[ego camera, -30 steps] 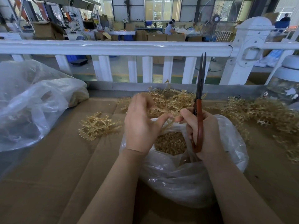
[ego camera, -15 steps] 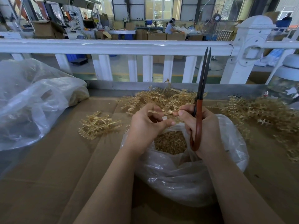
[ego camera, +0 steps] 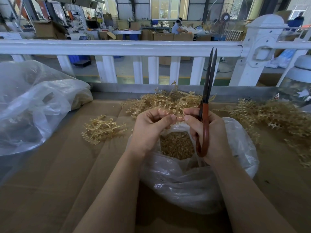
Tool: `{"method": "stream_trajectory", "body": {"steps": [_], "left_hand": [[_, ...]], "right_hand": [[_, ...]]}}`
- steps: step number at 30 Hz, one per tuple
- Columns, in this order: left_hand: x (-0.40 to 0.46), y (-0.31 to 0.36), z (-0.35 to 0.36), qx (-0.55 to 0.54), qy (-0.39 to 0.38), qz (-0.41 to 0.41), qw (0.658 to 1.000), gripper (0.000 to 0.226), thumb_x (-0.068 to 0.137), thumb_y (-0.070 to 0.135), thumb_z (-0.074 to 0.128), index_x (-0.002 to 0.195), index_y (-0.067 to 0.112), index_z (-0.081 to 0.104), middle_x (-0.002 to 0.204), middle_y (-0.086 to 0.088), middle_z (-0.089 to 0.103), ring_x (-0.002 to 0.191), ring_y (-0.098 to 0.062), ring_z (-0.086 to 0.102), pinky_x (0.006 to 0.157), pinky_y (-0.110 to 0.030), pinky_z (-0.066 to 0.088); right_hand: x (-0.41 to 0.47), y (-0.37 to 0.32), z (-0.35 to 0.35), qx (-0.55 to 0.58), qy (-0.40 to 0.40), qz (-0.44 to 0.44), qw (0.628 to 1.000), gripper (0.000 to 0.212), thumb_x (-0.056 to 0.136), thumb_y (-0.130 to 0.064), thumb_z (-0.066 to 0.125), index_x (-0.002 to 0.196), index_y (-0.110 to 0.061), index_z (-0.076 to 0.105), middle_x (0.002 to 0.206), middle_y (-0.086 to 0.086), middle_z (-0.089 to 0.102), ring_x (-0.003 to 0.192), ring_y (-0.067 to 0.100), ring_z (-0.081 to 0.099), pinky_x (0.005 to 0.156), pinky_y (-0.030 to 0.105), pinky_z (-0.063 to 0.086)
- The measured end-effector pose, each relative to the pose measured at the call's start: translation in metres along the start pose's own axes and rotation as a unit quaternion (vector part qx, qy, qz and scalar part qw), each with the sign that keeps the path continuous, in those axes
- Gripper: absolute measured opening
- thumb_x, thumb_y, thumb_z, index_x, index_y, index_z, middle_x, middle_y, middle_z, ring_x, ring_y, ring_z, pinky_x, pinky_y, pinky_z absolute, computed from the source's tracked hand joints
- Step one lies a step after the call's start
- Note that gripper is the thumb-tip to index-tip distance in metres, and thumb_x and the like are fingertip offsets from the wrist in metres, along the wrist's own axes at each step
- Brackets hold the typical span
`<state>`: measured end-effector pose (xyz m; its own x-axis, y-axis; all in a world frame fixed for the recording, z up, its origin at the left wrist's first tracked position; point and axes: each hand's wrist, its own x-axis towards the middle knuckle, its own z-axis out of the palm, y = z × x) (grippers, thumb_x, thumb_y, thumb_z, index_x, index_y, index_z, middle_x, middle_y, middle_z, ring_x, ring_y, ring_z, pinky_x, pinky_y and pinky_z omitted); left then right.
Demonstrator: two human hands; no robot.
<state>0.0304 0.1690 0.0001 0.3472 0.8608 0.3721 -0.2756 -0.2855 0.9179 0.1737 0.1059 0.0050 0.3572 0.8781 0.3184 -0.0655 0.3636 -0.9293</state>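
Pinched at both ends, a short tan plastic sprig [ego camera: 179, 117] is held by thumb and forefinger tips of the left hand [ego camera: 148, 130] and the right hand [ego camera: 208, 135], and it bridges the small gap between them. The other fingers of the left hand are curled in, w/ nothing else seen in them. The right hand's remaining fingers are wrapped round the red handle of the scissors [ego camera: 205, 111]. The blades point straight up from the grip and are nearly closed, so no cut is being made at this moment.

Directly below the grip a clear bag [ego camera: 193, 187] is set w/ its mouth open, and loose tan bits [ego camera: 176, 145] are heaped inside, approx. a shallow layer as far as can be seen. So part of the trimming looks done.

Much is judged left. Just beyond the grip a tangled pile of branched sprigs [ego camera: 161, 101] is lying, and a wider spread [ego camera: 276, 115] is seen well to the right of it. A smaller clump [ego camera: 102, 130] is set apart to the left. Whether that clump is stripped waste or uncut stock can't be told. Farther left a big crumpled plastic bag [ego camera: 33, 105] is slumped on the cardboard [ego camera: 58, 174], contents unclear.
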Motion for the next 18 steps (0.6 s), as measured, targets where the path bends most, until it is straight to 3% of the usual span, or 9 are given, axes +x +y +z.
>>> {"method": "stream_trajectory", "body": {"steps": [3,10,16,18], "left_hand": [[0.0004,-0.0007,-0.0001,-0.008,-0.009,0.003,1.000,0.012,0.086,-0.003,0.067,0.076,0.003,0.064,0.066,0.002,0.069,0.058,-0.003,0.060,0.057,-0.013,0.045],[0.0008,-0.0015,-0.0021,-0.006,-0.016,0.004,1.000,0.017,0.087,0.002,0.069,0.073,0.011,0.068,0.069,0.000,0.069,0.058,-0.006,0.057,0.058,-0.015,0.046],[-0.0001,0.0006,-0.0019,-0.002,-0.008,0.007,1.000,0.008,0.085,0.007,0.072,0.078,0.007,0.067,0.070,0.001,0.070,0.059,-0.006,0.058,0.057,-0.015,0.046],[-0.0011,0.0020,0.0000,-0.002,0.019,0.009,1.000,0.015,0.082,0.008,0.075,0.084,0.001,0.062,0.071,0.000,0.068,0.060,-0.006,0.059,0.057,-0.016,0.047]], "right_hand": [[0.0005,0.0006,-0.0004,-0.002,0.011,0.008,1.000,0.014,0.090,-0.003,0.068,0.091,-0.016,0.074,0.051,-0.003,0.052,0.045,0.013,0.041,0.043,0.022,0.035],[0.0003,0.0012,0.0000,-0.003,0.012,0.008,1.000,0.015,0.090,-0.003,0.068,0.089,-0.016,0.074,0.050,-0.001,0.050,0.045,0.014,0.041,0.043,0.022,0.035],[0.0003,0.0022,-0.0012,0.002,0.008,-0.001,1.000,0.016,0.090,-0.002,0.068,0.089,-0.017,0.073,0.052,-0.004,0.054,0.045,0.011,0.043,0.044,0.022,0.036],[0.0006,0.0026,-0.0020,0.009,0.005,-0.008,1.000,0.013,0.090,-0.002,0.068,0.091,-0.014,0.072,0.055,-0.007,0.060,0.045,0.006,0.048,0.045,0.019,0.039]]}}
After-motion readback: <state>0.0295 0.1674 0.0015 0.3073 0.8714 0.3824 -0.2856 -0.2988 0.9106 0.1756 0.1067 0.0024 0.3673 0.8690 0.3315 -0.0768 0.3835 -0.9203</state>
